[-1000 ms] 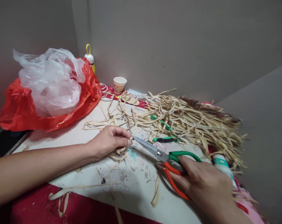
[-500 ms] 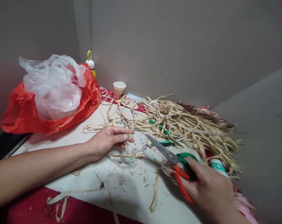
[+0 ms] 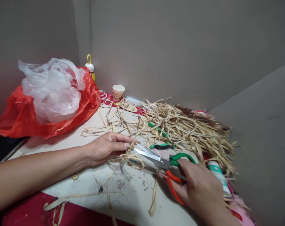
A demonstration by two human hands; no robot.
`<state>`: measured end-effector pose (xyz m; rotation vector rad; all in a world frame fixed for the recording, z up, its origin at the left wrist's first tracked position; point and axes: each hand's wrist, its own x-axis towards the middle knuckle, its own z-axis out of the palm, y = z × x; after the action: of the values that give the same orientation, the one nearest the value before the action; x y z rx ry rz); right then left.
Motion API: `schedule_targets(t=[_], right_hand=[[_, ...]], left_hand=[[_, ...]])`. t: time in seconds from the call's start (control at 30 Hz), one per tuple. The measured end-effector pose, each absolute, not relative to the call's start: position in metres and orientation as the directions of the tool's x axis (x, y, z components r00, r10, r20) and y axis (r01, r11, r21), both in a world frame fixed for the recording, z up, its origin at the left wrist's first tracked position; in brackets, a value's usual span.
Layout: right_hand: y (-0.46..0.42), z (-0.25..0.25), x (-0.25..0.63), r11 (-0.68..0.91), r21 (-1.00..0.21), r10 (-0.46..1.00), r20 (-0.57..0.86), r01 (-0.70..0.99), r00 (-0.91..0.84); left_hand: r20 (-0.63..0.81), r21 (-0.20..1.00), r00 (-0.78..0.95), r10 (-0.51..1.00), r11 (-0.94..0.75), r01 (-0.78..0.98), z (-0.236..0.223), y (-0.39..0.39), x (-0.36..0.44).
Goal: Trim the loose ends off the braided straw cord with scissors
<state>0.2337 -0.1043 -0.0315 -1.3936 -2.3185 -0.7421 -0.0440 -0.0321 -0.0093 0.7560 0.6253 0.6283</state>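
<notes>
Head view: left fingers [image 3: 122,146] pinch braid [image 3: 130,156], right fingers [image 3: 186,168] grip scissors [image 3: 162,162] inside board [image 3: 90,204] edges.

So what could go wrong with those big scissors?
Two things, maybe. The tips of the scissors are right by the fingertips of the left hand, so a slip of the right hand could nick a finger. Also, the braided straw bunches up just below the blades, so a snip in the wrong spot might cut the braid by mistake.
</notes>
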Motion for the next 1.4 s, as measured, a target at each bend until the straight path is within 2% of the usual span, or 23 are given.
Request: schedule_targets(t=[0.13,0.53,0.7,0.93,1.13,1.23,1.3,1.4], right_hand=[[-0.105,-0.032,0.235,0.388,0.303,0.655,0.573,0.87,-0.492],[-0.107,-0.031,0.238,0.379,0.381,0.642,0.549,0.843,-0.536],[-0.107,-0.029,0.236,0.377,0.364,0.636,0.567,0.852,-0.523],[-0.112,-0.028,0.233,0.342,0.34,0.676,0.558,0.876,-0.481],[-0.113,-0.026,0.235,0.346,0.381,0.677,0.531,0.857,-0.509],[-0.112,-0.03,0.238,0.346,0.321,0.7,0.538,0.882,-0.47],[-0.11,-0.034,0.241,0.355,0.234,0.703,0.571,0.905,-0.424],[-0.11,-0.036,0.242,0.391,-0.028,0.725,0.625,0.92,-0.29]], left_hand=[[-0.284,0.777,0.661,0.694,0.571,-0.265,-0.009,-0.033,-0.045],[-0.251,0.855,0.654,0.714,0.48,-0.197,-0.012,-0.034,-0.046],[-0.201,0.871,0.688,0.697,0.449,-0.201,-0.011,-0.034,-0.047],[-0.213,0.885,0.671,0.71,0.431,-0.175,-0.013,-0.034,-0.047],[-0.218,0.88,0.655,0.723,0.436,-0.189,-0.014,-0.034,-0.046],[-0.228,0.863,0.646,0.729,0.459,-0.213,-0.014,-0.034,-0.046],[-0.221,0.857,0.638,0.738,0.459,-0.234,-0.014,-0.033,-0.046],[-0.181,0.873,0.607,0.774,0.41,-0.263,-0.012,-0.032,-0.047]])
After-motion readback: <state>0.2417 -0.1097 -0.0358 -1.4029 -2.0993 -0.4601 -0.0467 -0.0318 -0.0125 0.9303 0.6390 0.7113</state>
